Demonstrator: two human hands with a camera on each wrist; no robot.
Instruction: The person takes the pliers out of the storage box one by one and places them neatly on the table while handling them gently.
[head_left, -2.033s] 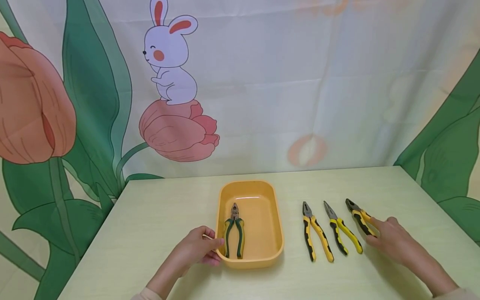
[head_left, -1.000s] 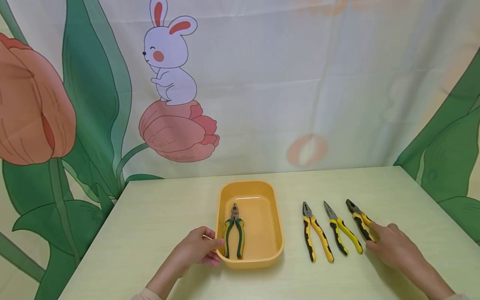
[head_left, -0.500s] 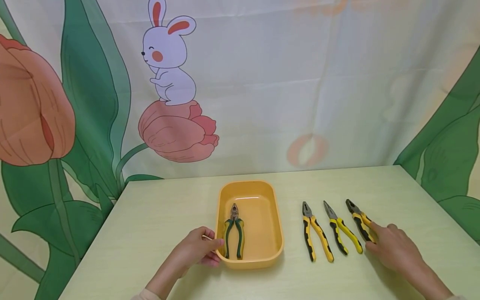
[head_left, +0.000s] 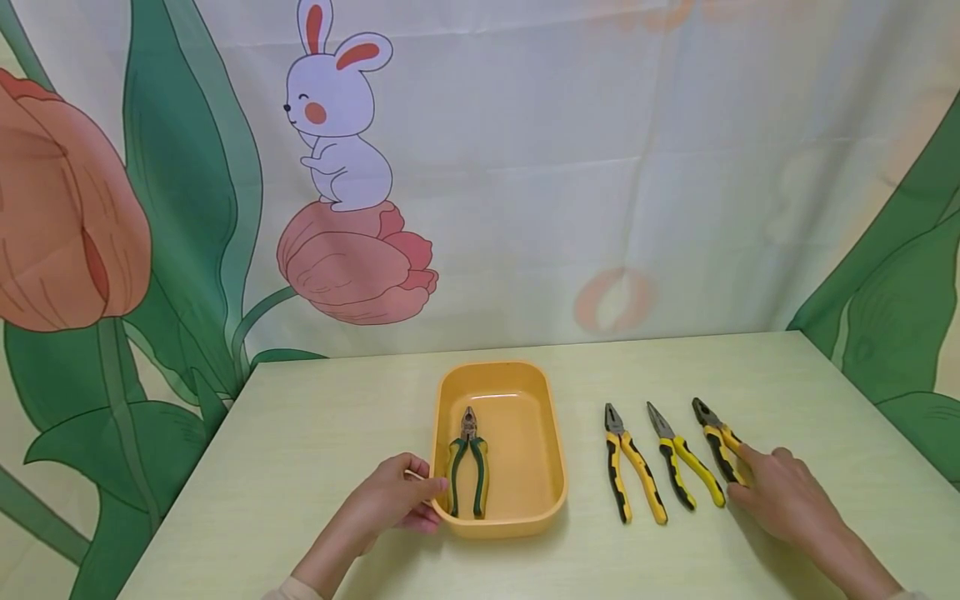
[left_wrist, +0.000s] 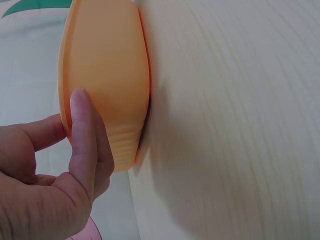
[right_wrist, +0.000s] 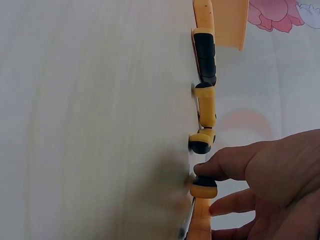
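My left hand [head_left: 393, 492] pinches the left rim of a yellow plastic tray [head_left: 525, 522], thumb over the edge and fingers against the outer wall, as the left wrist view shows. Inside the tray, at its left, lie pliers with green and yellow handles [head_left: 481, 479]. At the right, my right hand [head_left: 787, 496] holds the handles of black-and-yellow pliers [head_left: 717, 446], which lie on the table with the head pointing away. In the right wrist view the thumb is on one side of a handle end [right_wrist: 204, 191] and fingers on the other.
Between the tray and my right hand lie long-nose pliers [head_left: 667, 429] and another pair of black-and-yellow pliers [head_left: 615, 429], both with handles spread. The pale table [head_left: 315, 417] ends at a printed curtain [head_left: 510, 208] behind.
My right hand has shifted slightly towards the near side on the rightmost pliers' handles. The left hand, the tray and the other pliers look the same.
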